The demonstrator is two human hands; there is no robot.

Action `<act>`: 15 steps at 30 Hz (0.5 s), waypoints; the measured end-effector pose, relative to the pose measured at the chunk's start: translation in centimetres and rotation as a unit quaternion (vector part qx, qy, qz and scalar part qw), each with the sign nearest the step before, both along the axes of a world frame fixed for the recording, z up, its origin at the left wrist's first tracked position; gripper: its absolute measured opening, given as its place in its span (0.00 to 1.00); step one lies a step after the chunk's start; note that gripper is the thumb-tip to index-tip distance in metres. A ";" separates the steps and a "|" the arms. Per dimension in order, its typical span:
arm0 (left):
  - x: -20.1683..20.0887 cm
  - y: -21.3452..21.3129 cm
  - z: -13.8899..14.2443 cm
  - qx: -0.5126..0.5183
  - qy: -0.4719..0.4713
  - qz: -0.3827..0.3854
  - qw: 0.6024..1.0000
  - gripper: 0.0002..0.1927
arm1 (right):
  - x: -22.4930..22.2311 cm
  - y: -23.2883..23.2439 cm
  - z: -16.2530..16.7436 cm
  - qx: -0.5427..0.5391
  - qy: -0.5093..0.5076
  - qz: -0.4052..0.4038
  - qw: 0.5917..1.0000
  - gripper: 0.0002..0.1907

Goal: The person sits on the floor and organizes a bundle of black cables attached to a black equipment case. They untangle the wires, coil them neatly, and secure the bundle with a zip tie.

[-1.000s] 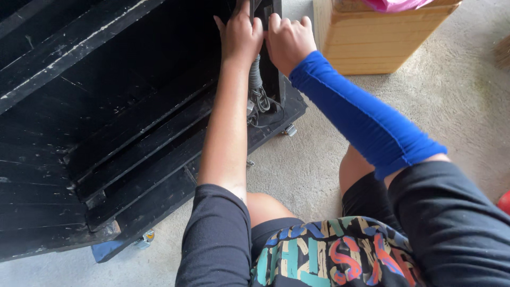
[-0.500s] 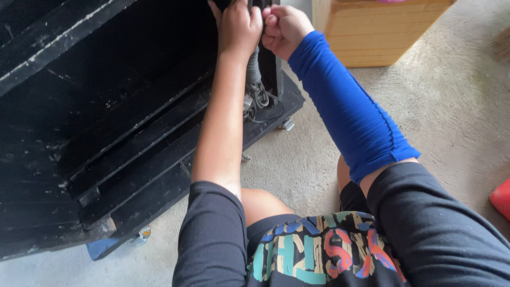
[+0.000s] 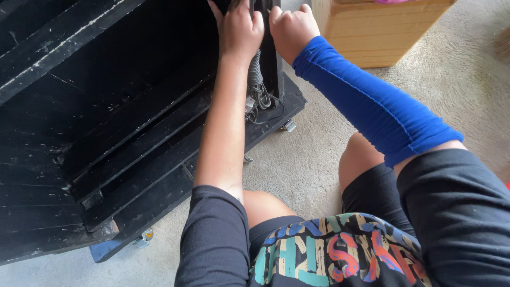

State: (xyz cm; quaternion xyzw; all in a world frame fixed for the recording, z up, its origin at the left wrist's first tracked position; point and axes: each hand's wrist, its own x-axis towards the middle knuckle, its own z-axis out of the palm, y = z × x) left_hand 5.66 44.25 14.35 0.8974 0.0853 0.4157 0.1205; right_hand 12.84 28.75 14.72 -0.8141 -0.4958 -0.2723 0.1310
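Cable bundle [image 3: 257, 87], grey, hangs against black cabinet [image 3: 106, 122] upright. Left hand [image 3: 239, 29] now clasps its top; right hand [image 3: 291, 26], fisted beside it, has dropped slightly.

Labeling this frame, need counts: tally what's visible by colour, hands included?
Black: 1, the cabinet that both hands reach into
Tan: 1, the wooden box
Blue: 1, the arm sleeve
Grey: 1, the cable bundle below the left hand
Silver: 2, caster wheels
Bare hands: 2, left and right hand
Total: 8
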 end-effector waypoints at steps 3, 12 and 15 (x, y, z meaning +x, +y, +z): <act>-0.1 0.1 0.1 -0.035 0.012 -0.015 0.999 0.20 | 0.8 1.8 -1.1 0.175 0.217 0.029 0.960 0.12; -0.2 0.1 0.5 -0.084 0.088 0.012 0.992 0.15 | 0.7 0.6 0.6 0.297 0.847 0.234 0.374 0.15; -0.3 -0.2 0.6 -0.032 0.004 0.022 0.999 0.21 | -0.5 -0.6 2.0 0.264 0.750 0.121 0.595 0.16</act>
